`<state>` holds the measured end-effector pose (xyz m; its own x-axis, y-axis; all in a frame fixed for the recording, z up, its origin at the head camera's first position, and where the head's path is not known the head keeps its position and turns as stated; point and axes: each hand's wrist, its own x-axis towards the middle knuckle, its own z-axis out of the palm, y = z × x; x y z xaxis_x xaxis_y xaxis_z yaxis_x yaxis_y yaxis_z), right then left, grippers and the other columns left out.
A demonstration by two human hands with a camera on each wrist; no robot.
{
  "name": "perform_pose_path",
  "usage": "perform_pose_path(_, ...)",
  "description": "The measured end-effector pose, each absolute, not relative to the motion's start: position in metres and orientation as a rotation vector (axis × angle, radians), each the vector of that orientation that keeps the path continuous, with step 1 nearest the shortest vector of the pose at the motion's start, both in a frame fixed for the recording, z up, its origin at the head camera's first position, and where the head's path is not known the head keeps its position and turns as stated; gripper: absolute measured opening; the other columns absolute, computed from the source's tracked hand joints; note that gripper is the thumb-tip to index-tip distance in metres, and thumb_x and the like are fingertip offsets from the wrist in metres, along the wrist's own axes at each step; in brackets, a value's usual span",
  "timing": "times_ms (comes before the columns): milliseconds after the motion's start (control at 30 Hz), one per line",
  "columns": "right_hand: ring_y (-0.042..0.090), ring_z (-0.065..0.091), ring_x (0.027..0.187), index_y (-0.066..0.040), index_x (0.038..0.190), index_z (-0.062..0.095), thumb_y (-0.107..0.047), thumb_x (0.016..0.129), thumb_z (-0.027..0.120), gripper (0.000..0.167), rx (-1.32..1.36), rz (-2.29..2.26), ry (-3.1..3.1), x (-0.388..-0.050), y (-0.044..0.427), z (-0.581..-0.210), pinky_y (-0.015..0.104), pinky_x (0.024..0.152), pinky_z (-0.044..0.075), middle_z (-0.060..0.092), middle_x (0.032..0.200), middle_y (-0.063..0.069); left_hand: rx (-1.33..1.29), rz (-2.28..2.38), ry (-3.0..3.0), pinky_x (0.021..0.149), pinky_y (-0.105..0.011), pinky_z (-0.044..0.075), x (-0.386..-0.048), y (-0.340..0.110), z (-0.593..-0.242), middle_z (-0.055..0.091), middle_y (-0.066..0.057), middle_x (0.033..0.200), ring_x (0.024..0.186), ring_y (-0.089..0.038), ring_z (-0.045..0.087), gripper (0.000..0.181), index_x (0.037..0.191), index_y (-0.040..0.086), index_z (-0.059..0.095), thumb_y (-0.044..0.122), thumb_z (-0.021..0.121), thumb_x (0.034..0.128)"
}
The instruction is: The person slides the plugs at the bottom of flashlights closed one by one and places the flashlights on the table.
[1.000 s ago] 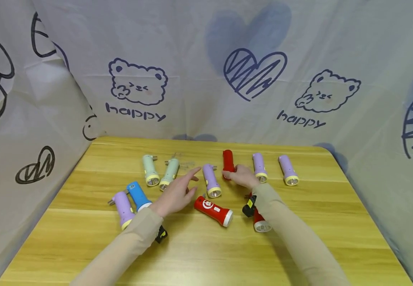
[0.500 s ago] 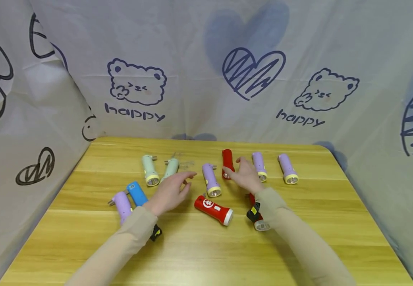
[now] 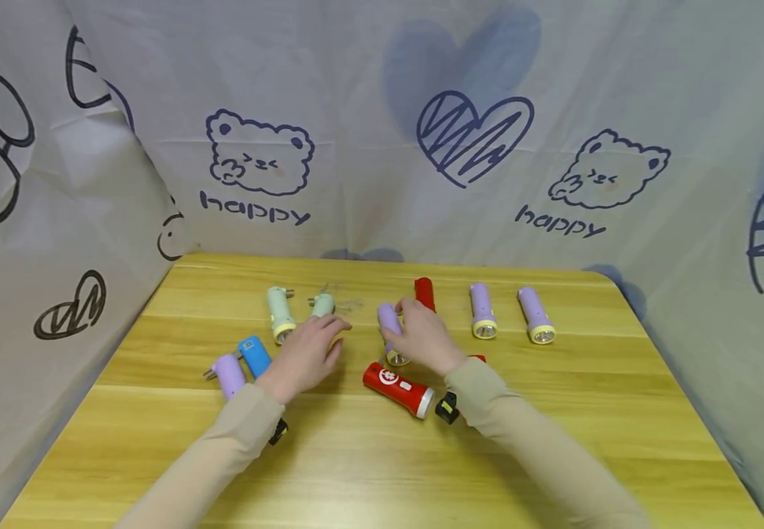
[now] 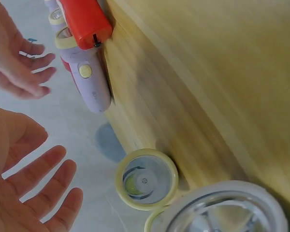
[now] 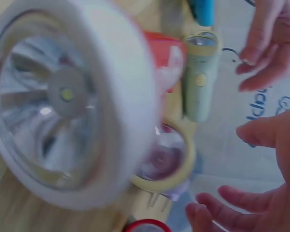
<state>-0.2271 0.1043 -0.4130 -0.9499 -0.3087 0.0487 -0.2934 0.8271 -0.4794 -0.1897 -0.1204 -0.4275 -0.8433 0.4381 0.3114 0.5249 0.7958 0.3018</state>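
Note:
My right hand (image 3: 424, 336) is over the middle purple flashlight (image 3: 388, 317), thumb and fingers spread on both sides of it. In the right wrist view a gap shows between these fingers and the purple flashlight (image 5: 176, 169). My left hand (image 3: 305, 356) hovers with loose fingers over the second pale green flashlight (image 3: 322, 303) and hides most of it. Nothing is in the left palm (image 4: 19, 179) in the left wrist view. A red flashlight (image 3: 395, 389) with a white head lies slanted between the hands. Another red flashlight (image 3: 424, 292) is partly behind the right hand.
Two purple flashlights (image 3: 483, 312) (image 3: 536, 316) lie at the back right. On the left are a pale green one (image 3: 280, 312), a blue one (image 3: 256, 356) and a purple one (image 3: 230, 376). A red one (image 3: 477, 358) is mostly under the right wrist. White cloth (image 3: 355, 184) walls the table.
My right hand has left the red flashlight at the back and moved left to the middle purple one. The left hand has drawn slightly back to the left.

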Motion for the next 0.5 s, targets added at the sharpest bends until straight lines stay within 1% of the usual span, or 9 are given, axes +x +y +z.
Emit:
perform_pose_path(67,0.026,0.062,0.084,0.005,0.121,0.058,-0.036,0.093,0.069,0.051,-0.480,-0.717,2.971,-0.228,0.101,-0.418,0.040,0.076,0.056,0.066,0.100,0.014,-0.757,-0.558,-2.756,0.094,-0.044,0.057,-0.189,-0.121,-0.428,0.070,-0.010,0.122,0.108,-0.029,0.067,0.025,0.121,0.006,0.069,0.010,0.064,0.0969)
perform_pose_path(167,0.026,0.064,0.084,0.005,0.123,0.057,-0.039,0.091,0.071,0.056,-0.438,-0.642,2.953,-0.231,0.097,-0.426,0.041,0.078,0.058,0.066,0.099,0.014,-0.771,-0.557,-2.743,0.093,-0.044,0.057,-0.189,-0.122,-0.429,0.071,-0.009,0.120,0.106,-0.029,0.068,0.023,0.119,0.006,0.069,0.010,0.064,0.0965)
perform_pose_path(233,0.028,0.066,0.085,0.006,0.126,0.055,-0.041,0.091,0.072,0.062,-0.407,-0.611,2.934,-0.233,0.096,-0.430,0.043,0.080,0.060,0.067,0.101,0.015,-0.776,-0.561,-2.735,0.092,-0.044,0.058,-0.188,-0.123,-0.430,0.071,-0.009,0.119,0.105,-0.029,0.068,0.022,0.118,0.006,0.070,0.010,0.065,0.0963)
perform_pose_path(333,0.030,0.068,0.089,0.008,0.133,0.052,-0.042,0.090,0.073,0.069,-0.394,-0.569,2.918,-0.237,0.095,-0.436,0.045,0.083,0.060,0.068,0.108,0.018,-0.772,-0.569,-2.741,0.092,-0.044,0.058,-0.187,-0.123,-0.431,0.071,-0.009,0.119,0.105,-0.029,0.068,0.022,0.118,0.007,0.070,0.010,0.065,0.0964)
perform_pose_path(400,0.030,0.069,0.091,0.008,0.135,0.052,-0.044,0.090,0.073,0.072,-0.397,-0.530,2.913,-0.238,0.094,-0.439,0.046,0.085,0.059,0.068,0.112,0.018,-0.767,-0.575,-2.753,0.093,-0.044,0.057,-0.187,-0.123,-0.431,0.071,-0.008,0.120,0.106,-0.029,0.068,0.022,0.118,0.007,0.069,0.010,0.065,0.0965)
perform_pose_path(500,0.028,0.067,0.088,0.006,0.130,0.055,-0.047,0.089,0.073,0.069,-0.399,-0.475,2.906,-0.240,0.093,-0.441,0.045,0.083,0.058,0.068,0.110,0.016,-0.770,-0.582,-2.759,0.093,-0.044,0.057,-0.187,-0.122,-0.432,0.070,-0.008,0.120,0.106,-0.028,0.068,0.023,0.119,0.008,0.069,0.010,0.065,0.0961)
